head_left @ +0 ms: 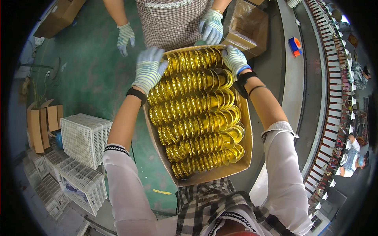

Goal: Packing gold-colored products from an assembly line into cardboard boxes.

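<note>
A cardboard box [212,176] in front of me holds several rows of shiny gold, round, cup-like pieces [193,114] nested on their sides. My left hand [149,70], in a striped knit glove, lies at the box's far left edge by the left end of the farthest row. Its fingers are stretched out and somewhat blurred. At the far right corner, my right hand [236,62], gloved alike, rests against the rim and the right end of that row, fingers extended and slightly bent. Neither hand visibly holds a piece; the undersides of both are hidden.
Across the box stands a co-worker in a checked apron [171,23], with a gloved hand [212,27] near the far rim. An opened carton [250,29] and a tape dispenser [295,46] are at right, beside a conveyor line [328,118]. White crates [84,137] stand left.
</note>
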The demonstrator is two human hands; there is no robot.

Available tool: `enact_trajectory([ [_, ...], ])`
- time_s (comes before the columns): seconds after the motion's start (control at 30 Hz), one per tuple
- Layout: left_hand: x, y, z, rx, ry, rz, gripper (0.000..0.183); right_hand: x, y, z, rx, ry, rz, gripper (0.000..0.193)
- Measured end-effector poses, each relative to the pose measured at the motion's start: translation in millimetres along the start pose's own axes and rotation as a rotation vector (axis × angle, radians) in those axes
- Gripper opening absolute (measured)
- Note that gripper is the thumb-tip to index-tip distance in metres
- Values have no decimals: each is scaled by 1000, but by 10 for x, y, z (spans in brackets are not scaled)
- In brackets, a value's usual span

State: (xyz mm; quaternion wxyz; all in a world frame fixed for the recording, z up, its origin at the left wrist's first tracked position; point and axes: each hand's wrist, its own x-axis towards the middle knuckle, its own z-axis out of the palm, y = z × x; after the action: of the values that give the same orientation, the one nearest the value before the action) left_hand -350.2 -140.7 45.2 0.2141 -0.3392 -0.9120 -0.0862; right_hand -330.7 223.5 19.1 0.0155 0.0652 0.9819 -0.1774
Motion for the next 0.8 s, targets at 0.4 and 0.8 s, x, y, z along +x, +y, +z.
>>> enact_trajectory([
  [0.4, 60, 344, 556, -99, -256, 97, 83, -238, 74, 208, -214, 188, -328, 84],
  [0.8, -220, -55, 446, 111, -78, -165, 91, -300, 137, -80, -138, 33, -424, 75],
])
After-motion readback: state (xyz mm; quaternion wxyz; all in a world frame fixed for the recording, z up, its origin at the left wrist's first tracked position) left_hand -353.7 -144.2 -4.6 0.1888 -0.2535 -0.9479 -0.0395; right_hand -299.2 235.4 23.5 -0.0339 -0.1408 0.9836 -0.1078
